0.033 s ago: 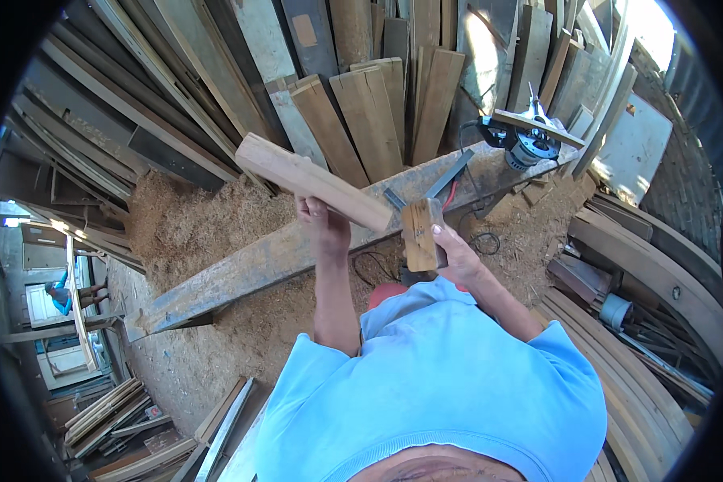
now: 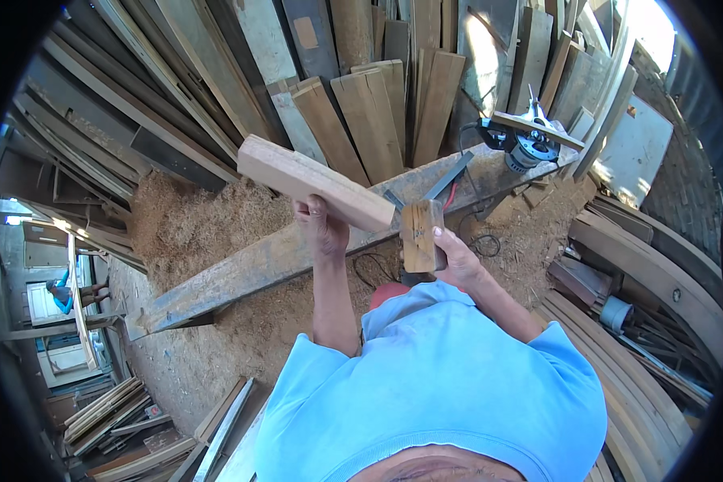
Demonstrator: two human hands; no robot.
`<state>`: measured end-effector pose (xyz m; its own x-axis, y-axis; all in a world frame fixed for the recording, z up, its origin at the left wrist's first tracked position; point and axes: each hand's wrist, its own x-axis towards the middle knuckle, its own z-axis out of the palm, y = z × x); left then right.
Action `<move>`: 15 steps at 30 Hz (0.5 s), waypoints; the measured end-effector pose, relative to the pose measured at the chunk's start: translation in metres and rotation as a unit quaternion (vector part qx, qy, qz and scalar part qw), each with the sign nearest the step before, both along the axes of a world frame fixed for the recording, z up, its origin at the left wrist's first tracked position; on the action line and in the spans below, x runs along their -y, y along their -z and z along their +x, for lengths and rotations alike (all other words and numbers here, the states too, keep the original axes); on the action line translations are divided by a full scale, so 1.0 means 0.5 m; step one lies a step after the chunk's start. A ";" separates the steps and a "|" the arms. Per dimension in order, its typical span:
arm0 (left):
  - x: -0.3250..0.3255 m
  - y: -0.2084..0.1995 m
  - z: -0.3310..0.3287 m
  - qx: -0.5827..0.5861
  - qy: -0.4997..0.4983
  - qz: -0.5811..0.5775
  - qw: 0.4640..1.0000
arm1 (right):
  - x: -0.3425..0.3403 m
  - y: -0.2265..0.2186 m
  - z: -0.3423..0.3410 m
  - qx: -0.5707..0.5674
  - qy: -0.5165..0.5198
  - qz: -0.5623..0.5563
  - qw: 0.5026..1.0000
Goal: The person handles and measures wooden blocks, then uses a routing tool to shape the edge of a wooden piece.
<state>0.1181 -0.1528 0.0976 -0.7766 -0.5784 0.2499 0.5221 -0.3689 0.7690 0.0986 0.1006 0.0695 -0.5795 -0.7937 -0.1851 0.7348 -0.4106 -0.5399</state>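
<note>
Wood fills both my hands in the head view. My left hand (image 2: 323, 227) is closed around the underside of a long pale wooden block (image 2: 313, 182), which runs up and to the left from my grip and slopes down to the right, its lower end close to my other hand. My right hand (image 2: 451, 255) grips a short wooden block (image 2: 420, 234) held upright, thumb across its right face and the fingers hidden behind it. The two blocks nearly meet; whether they touch I cannot tell.

Just beyond both hands a long weathered plank (image 2: 241, 273) lies slantwise across a floor of sawdust (image 2: 186, 225). On its far end, up and right of my right hand, sits a power tool (image 2: 524, 143) with a dark body and a flat metal plate. Past it, further right, a pale square board (image 2: 633, 149) leans with no marking I can make out. Brown boards (image 2: 377, 104) stand stacked beyond my left hand.

My left forearm rises nearly straight from my blue shirt (image 2: 434, 386), elbow bent, wrist cocked upward. My right arm comes in from the right, bent, the wrist turned inward toward the middle.
</note>
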 end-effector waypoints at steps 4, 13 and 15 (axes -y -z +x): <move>-0.081 -0.061 0.001 0.000 -0.012 0.017 1.000 | -0.015 -0.053 -0.006 0.096 0.002 -0.086 0.992; -0.214 0.052 0.021 0.073 0.104 -0.260 0.957 | -0.055 -0.093 -0.042 0.191 0.047 -0.169 0.966; -0.191 0.082 -0.005 0.080 0.141 -0.340 0.927 | -0.052 -0.079 -0.039 0.189 0.088 -0.167 0.964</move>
